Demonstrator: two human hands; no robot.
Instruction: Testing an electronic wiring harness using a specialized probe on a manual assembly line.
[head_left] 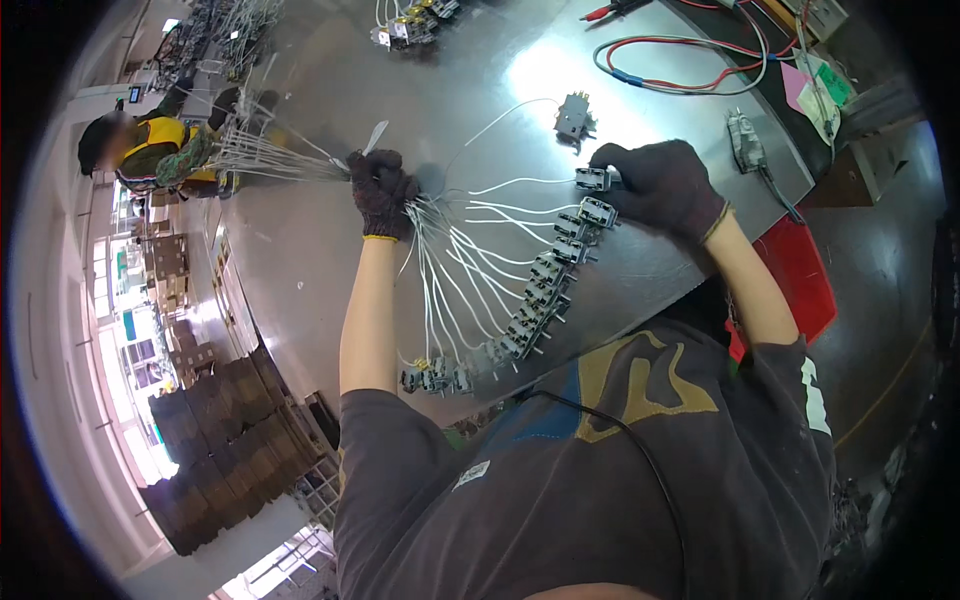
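Observation:
My left hand [382,192], in a dark knit glove, is closed round a bundle of thin white wires [450,262]. The wires fan out to the right of that fist, each running to a small grey-black component. Several of these components [540,290] form a curved row along the near edge of the metal table. My right hand [665,188], gloved too, pinches one wired component [593,179] at the upper end of the row. Just beyond it lies a separate grey component [574,117] with a single wire curving left. Past my left fist, the bundle continues leftward as loose strands [270,155].
Red and grey cable loops [680,65] lie at the far right of the metal table [320,260]. A grey connector on a cable [745,140] rests near the right edge, above a red bin [800,275]. A co-worker [165,150] stands at the left. More components [415,25] sit at the far side.

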